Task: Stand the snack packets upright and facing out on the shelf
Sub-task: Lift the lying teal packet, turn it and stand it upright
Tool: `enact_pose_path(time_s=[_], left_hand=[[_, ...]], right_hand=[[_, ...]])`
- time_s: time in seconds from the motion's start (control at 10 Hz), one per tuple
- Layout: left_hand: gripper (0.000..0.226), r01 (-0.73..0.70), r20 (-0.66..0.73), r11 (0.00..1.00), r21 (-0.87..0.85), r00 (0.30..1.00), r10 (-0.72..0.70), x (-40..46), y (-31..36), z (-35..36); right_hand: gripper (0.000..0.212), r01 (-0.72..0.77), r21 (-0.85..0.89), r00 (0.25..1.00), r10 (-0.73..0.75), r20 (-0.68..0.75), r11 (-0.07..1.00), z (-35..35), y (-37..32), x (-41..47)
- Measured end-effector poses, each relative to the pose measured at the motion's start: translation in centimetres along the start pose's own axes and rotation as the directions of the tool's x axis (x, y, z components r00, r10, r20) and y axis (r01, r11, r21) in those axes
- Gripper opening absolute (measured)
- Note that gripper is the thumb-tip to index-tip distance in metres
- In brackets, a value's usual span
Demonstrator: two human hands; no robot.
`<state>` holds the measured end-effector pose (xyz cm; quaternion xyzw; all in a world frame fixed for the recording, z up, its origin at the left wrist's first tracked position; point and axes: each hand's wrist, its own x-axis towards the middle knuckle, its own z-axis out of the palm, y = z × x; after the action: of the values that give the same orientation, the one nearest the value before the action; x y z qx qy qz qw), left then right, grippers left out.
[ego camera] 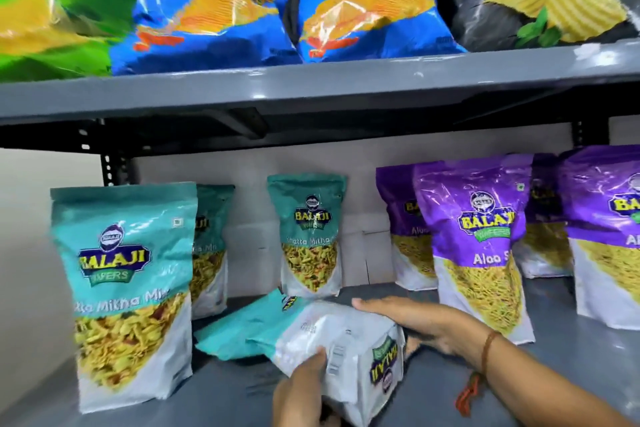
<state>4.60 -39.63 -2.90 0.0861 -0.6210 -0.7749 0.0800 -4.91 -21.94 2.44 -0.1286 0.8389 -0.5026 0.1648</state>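
A teal and white snack packet lies flat on the lower grey shelf, back side up and bottom end toward me. My left hand grips its near white end from below. My right hand rests on its right side, fingers stretched over the top. A second teal packet lies flat partly under it. Three teal packets stand upright facing out: one front left, one behind that, one at the back centre.
Several purple packets stand upright on the right of the lower shelf. The upper shelf carries green, blue and dark crisp bags. A white wall closes the back, and a black slotted upright stands at the left.
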Motion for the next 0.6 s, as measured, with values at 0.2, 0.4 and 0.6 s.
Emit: enact_pose_path(time_s=[0.2, 0.4, 0.6], left_hand=[[0.032, 0.028, 0.040, 0.992, -0.121, 0.999, -0.024, 1.1, 0.0, -0.8], [0.034, -0.118, 0.106, 0.930, -0.348, 0.981, 0.165, 3.4, 2.9, -1.1], [0.028, -0.353, 0.259, 0.931, -0.087, 0.895, 0.364, 6.8, 4.2, -3.2]], right_hand=[[0.040, 0.252, 0.057, 0.957, -0.240, -0.166, 0.966, 1.3, 0.1, -3.6], [0.039, 0.517, 0.231, 0.853, -0.473, -0.221, 0.824, 1.8, -0.7, -3.3], [0.058, 0.612, 0.063, 0.758, -0.563, -0.328, 0.788, 4.3, 2.1, 0.5]])
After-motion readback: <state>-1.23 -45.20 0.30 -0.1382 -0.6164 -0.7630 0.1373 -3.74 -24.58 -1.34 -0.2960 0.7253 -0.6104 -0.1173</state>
